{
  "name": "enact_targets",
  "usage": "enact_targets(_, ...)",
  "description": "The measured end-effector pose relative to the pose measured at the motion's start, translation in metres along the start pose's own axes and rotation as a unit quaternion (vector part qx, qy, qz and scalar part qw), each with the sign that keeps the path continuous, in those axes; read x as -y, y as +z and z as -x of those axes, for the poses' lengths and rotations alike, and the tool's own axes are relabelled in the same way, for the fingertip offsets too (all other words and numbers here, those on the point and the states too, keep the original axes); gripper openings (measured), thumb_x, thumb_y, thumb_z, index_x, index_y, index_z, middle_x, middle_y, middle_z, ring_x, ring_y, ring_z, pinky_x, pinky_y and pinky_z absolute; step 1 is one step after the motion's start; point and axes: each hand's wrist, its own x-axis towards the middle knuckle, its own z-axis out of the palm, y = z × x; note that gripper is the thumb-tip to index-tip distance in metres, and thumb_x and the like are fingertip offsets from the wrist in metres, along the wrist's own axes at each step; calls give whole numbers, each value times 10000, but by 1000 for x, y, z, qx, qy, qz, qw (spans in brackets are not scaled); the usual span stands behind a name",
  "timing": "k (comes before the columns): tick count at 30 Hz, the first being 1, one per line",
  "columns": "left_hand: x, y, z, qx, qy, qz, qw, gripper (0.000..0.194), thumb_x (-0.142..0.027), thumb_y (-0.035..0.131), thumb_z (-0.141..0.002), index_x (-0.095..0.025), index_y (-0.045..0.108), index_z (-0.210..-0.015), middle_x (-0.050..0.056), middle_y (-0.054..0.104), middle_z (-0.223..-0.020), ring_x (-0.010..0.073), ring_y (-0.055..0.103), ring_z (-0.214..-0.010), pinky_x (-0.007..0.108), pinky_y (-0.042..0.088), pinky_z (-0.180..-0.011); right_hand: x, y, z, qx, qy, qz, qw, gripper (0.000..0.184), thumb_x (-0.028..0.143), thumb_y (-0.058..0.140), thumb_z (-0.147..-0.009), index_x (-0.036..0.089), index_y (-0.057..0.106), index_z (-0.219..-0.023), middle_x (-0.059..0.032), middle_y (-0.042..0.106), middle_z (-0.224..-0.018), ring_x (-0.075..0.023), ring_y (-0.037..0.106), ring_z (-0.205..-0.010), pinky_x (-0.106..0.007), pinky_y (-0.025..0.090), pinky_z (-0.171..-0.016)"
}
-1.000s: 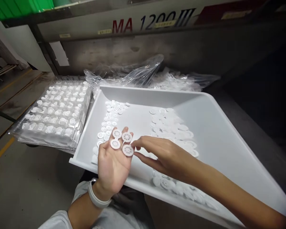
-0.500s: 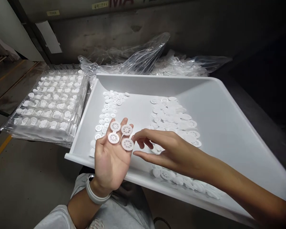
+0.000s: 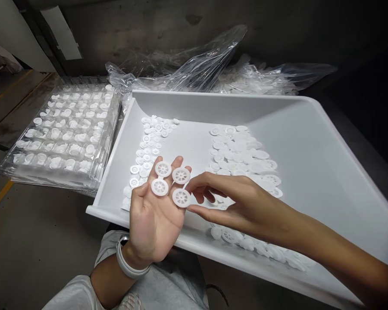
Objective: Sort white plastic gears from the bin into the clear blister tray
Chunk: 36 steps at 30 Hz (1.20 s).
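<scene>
Palm up, my left hand (image 3: 158, 224) holds a joined set of several small white plastic wheels (image 3: 181, 198) across its outstretched fingers. The wheels are spoked discs linked by thin plastic runners. My right hand (image 3: 226, 198) comes in from the right, its thumb and forefinger closed at the edge of the nearest right wheel; its other fingers are curled. Both hands are above a large white tray (image 3: 310, 163). In the tray, loose white wheels (image 3: 147, 150) lie in a band at the left, and a thicker pile of wheels (image 3: 242, 155) lies in the middle, partly hidden by my right hand.
Left of the tray, a stack of clear plastic compartment trays (image 3: 61, 133) holds white pieces in rows. Behind the tray lies a clear plastic bag (image 3: 194, 69) with more white parts at its right. A dark machine wall (image 3: 148, 26) stands at the back.
The view has tilted down slightly. My right thumb and forefinger have closed in on the edge of the near right wheel. My left hand stays palm up under the wheels.
</scene>
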Motion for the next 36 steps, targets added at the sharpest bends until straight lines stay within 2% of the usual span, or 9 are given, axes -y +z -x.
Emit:
enact_targets(7,0,-1,1,8,-10,-2,1000,464,-361,343,-932,-259,507,-1355,54,596,-1375,238,512,-1343,481,347,-1161,0,1,1,-9,-19,12,1000,152,253,673,-867,193,572,-963,46,579,-715,-44,540,-613,-154,448,-571)
enact_targets(11,-1,-1,1,6,-16,-6,1000,484,-368,341,-928,-256,491,-1375,61,579,-1394,250,480,-1370,493,338,-1165,0,0,0,-10,-22,2,1000,138,227,673,-863,192,577,-955,46,583,-715,-43,544,-614,-149,447,-569)
enact_targets(18,0,-2,1,9,-14,-8,1000,452,-353,337,-934,-273,542,-1328,44,598,-1372,236,518,-1337,484,335,-1169,1,0,2,-12,-16,-8,1000,123,277,655,-881,185,588,-929,34,588,-697,-55,548,-606,-168,458,-565)
enact_targets(25,-1,-2,3,10,-17,6,1000,489,-347,329,-929,-271,490,-1385,62,572,-1402,251,477,-1372,496,338,-1164,3,0,1,-7,-16,-6,1000,98,254,637,-893,187,574,-929,32,583,-713,-53,532,-611,-169,453,-572)
enact_targets(36,1,-2,3,-1,-22,32,999,506,-338,362,-924,-259,436,-1419,79,571,-1400,245,509,-1345,479,365,-1154,2,-2,2,3,7,-9,1000,111,242,655,-878,195,579,-942,45,584,-724,-48,539,-622,-171,449,-581)
